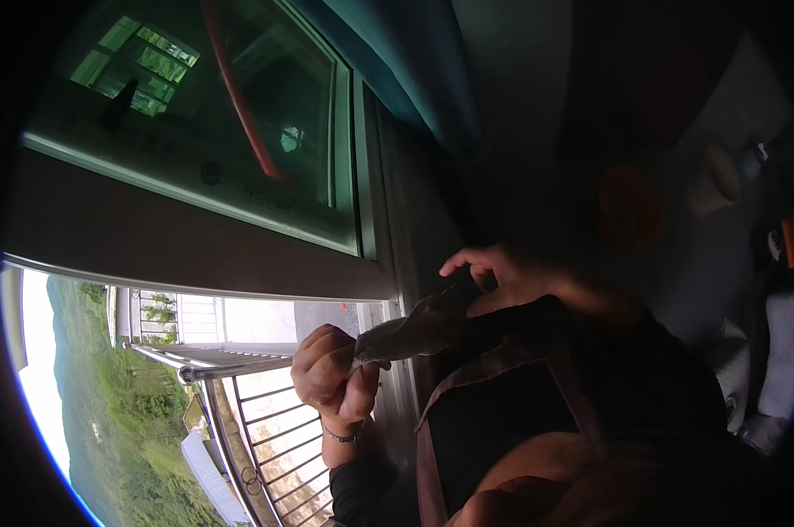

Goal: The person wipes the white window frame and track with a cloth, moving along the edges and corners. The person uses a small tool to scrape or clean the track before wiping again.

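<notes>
My left hand [334, 372], with a thin bracelet at the wrist, is closed on the end of a crumpled grey cloth [397, 339]. The cloth stretches up and to the right from this fist, in front of my dark top, and turns dark towards its far end. Beside that far end is my right hand [502, 283], its index finger stretched out and the thumb apart. Shadow hides whether its fingers touch the cloth. A brownish apron or strap [479, 374] crosses my chest.
A green-tinted window pane [278, 125] in a frame is at the upper left, a blue-grey curtain [397, 59] beside it. A metal railing [265, 421] is outside, lower left, with wooded hills beyond. In the dim right part are a pale cup-like container [713, 181] and a reddish object [631, 204].
</notes>
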Tool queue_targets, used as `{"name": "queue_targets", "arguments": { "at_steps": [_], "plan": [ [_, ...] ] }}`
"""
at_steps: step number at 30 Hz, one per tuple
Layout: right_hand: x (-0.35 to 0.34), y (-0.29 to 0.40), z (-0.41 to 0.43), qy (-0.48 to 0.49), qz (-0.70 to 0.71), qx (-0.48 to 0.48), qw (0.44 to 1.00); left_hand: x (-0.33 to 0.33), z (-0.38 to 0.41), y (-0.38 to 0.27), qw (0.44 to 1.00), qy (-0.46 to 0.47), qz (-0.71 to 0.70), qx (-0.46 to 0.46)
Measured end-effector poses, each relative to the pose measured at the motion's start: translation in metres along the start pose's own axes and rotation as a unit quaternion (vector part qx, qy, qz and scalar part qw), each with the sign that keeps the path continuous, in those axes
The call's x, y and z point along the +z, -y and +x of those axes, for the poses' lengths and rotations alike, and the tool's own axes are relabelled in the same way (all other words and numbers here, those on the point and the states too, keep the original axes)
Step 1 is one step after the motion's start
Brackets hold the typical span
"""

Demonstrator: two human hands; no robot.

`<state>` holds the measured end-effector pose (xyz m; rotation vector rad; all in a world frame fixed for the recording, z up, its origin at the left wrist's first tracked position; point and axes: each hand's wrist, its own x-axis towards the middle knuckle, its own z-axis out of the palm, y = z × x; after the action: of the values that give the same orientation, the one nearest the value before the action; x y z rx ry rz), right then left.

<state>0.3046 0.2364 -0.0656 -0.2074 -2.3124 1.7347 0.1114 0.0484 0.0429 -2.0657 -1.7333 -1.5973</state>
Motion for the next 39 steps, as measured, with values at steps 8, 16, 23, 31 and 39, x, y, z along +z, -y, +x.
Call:
{"name": "queue_targets", "arguments": {
  "at_steps": [8, 16, 23, 31, 39],
  "plan": [
    [0.01, -0.024, 0.019, -0.007, -0.029, 0.055, 0.998, -0.006, 0.006, -0.014, 0.997, -0.033, -0.014, 0.075],
    [-0.048, -0.019, -0.004, -0.039, 0.028, 0.005, 0.999, -0.059, 0.007, -0.009, 0.987, 0.128, 0.013, 0.099],
    [-0.052, 0.045, 0.011, -0.175, 0.123, -0.029, 0.976, -0.076, -0.002, -0.01, 0.936, 0.252, 0.163, -0.184],
    [-0.022, 0.076, 0.035, -0.114, -0.023, -0.347, 0.931, -0.023, 0.013, -0.023, 0.96, 0.236, 0.116, -0.094],
    [-0.012, 0.072, 0.03, -0.203, -0.075, -0.332, 0.918, 0.046, 0.001, 0.015, 0.97, 0.09, -0.031, -0.225]
  ]
}}
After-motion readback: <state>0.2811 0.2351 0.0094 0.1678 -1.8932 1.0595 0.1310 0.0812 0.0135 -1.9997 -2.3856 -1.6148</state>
